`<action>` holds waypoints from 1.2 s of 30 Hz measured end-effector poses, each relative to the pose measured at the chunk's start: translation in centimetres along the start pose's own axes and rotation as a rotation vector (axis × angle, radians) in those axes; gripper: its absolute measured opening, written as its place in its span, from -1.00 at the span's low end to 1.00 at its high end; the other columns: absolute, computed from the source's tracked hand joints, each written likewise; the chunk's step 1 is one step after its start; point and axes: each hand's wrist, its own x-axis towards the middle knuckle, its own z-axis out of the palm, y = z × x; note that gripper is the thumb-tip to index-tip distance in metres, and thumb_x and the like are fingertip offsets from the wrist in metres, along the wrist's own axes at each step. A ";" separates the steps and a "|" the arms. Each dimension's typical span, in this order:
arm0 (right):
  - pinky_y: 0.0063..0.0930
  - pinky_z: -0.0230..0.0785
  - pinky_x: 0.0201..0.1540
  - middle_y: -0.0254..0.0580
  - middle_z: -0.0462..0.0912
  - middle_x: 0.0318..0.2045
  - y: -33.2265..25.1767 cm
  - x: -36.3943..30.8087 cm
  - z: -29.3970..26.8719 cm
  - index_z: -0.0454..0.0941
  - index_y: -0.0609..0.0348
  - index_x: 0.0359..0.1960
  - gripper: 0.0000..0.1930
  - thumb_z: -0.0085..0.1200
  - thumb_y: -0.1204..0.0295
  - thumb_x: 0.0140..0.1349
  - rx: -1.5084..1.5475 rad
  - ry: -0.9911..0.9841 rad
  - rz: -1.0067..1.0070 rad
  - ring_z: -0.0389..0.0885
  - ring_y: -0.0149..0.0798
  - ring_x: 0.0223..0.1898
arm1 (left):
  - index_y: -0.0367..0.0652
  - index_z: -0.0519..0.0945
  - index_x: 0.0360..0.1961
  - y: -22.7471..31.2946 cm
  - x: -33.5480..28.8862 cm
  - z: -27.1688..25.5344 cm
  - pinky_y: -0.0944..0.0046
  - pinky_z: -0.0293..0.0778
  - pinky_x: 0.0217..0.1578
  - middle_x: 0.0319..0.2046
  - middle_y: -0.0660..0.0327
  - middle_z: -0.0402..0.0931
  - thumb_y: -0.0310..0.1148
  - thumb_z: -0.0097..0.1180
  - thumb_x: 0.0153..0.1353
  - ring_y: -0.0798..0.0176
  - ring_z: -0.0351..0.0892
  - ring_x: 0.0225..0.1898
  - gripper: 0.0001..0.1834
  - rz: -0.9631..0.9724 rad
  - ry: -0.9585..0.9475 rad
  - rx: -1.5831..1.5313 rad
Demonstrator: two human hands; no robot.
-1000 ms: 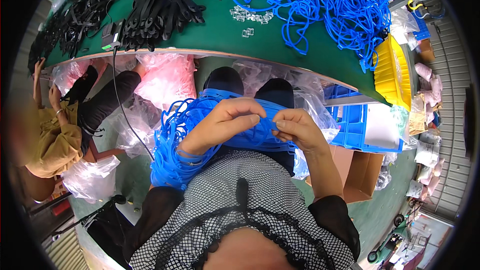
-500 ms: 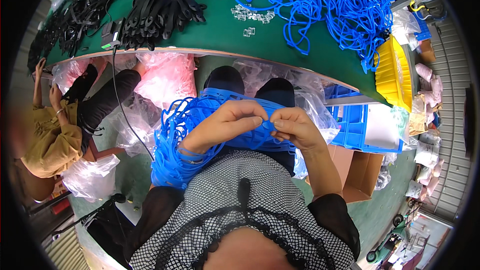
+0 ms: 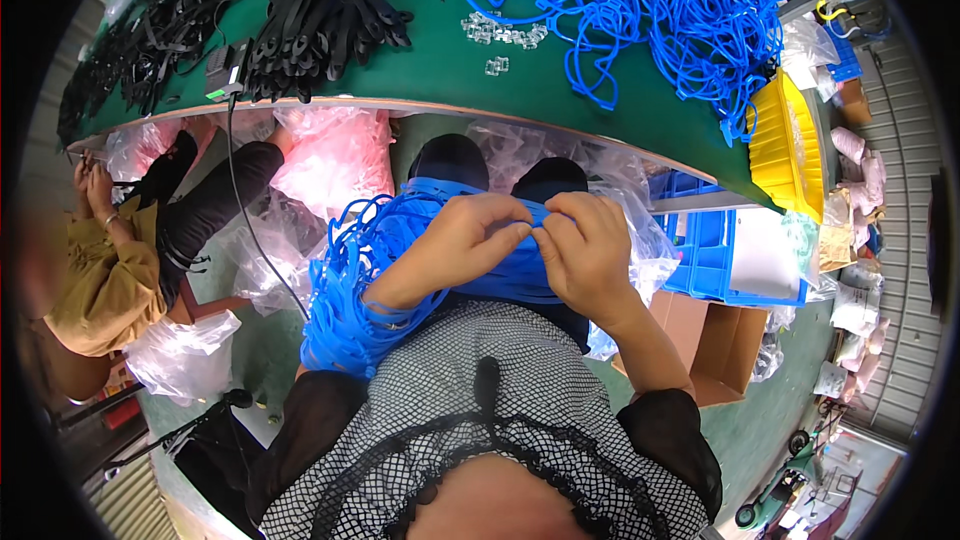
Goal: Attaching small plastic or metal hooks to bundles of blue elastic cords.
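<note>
- The left hand (image 3: 460,240) and right hand (image 3: 592,255) meet at the fingertips, pinched narrow on a strand of the blue straps (image 3: 340,315); fingers partly hide it.
- The bundle lies across the lap (image 3: 550,180) and around the left forearm (image 3: 395,288).
- Tangled blue cords (image 3: 690,15), clear pieces (image 3: 500,31) and black straps (image 3: 320,25) lie on the bench (image 3: 440,75).

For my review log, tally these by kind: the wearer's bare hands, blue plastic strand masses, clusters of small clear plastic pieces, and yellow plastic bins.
Bare hands, left hand and right hand: 2
Blue plastic strand masses, tangled heap and looped bundle: 2
Clear plastic clusters: 2
Yellow plastic bin: 1
Total: 7
</note>
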 end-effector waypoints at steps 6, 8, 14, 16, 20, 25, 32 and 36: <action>-0.32 0.28 -0.17 -0.15 0.51 -0.34 0.6 0.6 -0.7 0.45 0.21 -0.49 -0.90 0.12 0.50 0.00 0.250 0.143 -0.020 0.50 -0.17 -0.29 | -0.33 0.57 -0.27 -0.7 0.2 -0.9 0.38 0.34 -0.48 -0.48 0.20 0.51 -0.44 0.06 0.14 0.38 0.44 -0.49 -0.81 -0.024 0.004 0.003; -0.40 0.27 -0.10 -0.17 0.54 -0.28 3.0 0.8 -0.2 0.45 0.21 -0.48 -0.89 0.07 0.44 0.10 0.712 0.001 0.443 0.50 -0.28 -0.24 | -0.32 0.58 -0.25 -0.6 -0.1 -1.7 0.48 0.29 -0.49 -0.49 0.31 0.48 -0.45 0.05 0.17 0.52 0.37 -0.49 -0.82 -0.051 -0.026 -0.143; -0.49 0.25 -0.07 -0.24 0.58 -0.29 5.1 -0.9 5.0 0.47 0.23 -0.43 -0.79 -0.02 0.33 0.23 1.457 -0.355 0.579 0.46 -0.42 -0.27 | -0.27 0.60 -0.30 1.0 -0.2 -3.5 0.49 0.28 -0.47 -0.49 0.34 0.49 -0.43 0.08 0.13 0.50 0.36 -0.49 -0.84 -0.309 -0.104 -0.379; -0.49 0.27 -0.09 -0.25 0.58 -0.35 5.5 -1.0 5.0 0.48 0.24 -0.42 -0.79 -0.02 0.33 0.23 1.563 -0.414 0.601 0.46 -0.43 -0.29 | -0.30 0.63 -0.33 0.6 -0.2 -3.6 0.51 0.32 -0.43 -0.50 0.33 0.53 -0.44 0.11 0.11 0.55 0.41 -0.45 -0.84 -0.231 -0.033 -0.513; -0.53 0.32 -0.24 -0.27 0.52 -0.45 5.1 0.6 2.4 0.46 0.25 -0.43 -0.79 0.00 0.33 0.21 1.421 -0.440 0.554 0.47 -0.42 -0.36 | -0.32 0.63 -0.37 0.6 -0.4 -3.6 0.51 0.34 -0.40 -0.50 0.32 0.53 -0.42 0.14 0.10 0.53 0.43 -0.42 -0.84 -0.287 -0.012 -0.398; -0.58 0.33 -0.30 -0.25 0.48 -0.42 5.2 1.8 -0.3 0.45 0.26 -0.37 -0.80 -0.02 0.35 0.24 1.194 -0.530 0.423 0.48 -0.42 -0.38 | -0.35 0.61 -0.42 1.6 -0.4 -3.1 0.49 0.34 -0.39 -0.50 0.31 0.53 -0.42 0.17 0.08 0.51 0.44 -0.42 -0.84 -0.300 -0.047 -0.292; -0.54 0.42 -0.31 -0.25 0.52 -0.38 4.4 3.0 -1.2 0.44 0.27 -0.26 -0.81 -0.16 0.39 0.32 1.142 -0.545 0.425 0.54 -0.42 -0.35 | -0.33 0.59 -0.50 2.1 -0.8 -3.7 0.46 0.33 -0.41 -0.55 0.29 0.50 -0.45 0.20 0.03 0.48 0.44 -0.44 -0.87 -0.240 -0.104 -0.078; -0.53 0.45 -0.29 -0.21 0.54 -0.35 4.6 3.1 -0.9 0.45 0.30 -0.23 -0.78 -0.19 0.40 0.33 1.139 -0.564 0.363 0.55 -0.41 -0.34 | -0.31 0.58 -0.54 1.7 -1.0 -3.8 0.45 0.27 -0.46 -0.60 0.32 0.44 -0.46 0.21 0.01 0.50 0.38 -0.49 -0.88 -0.228 -0.075 -0.108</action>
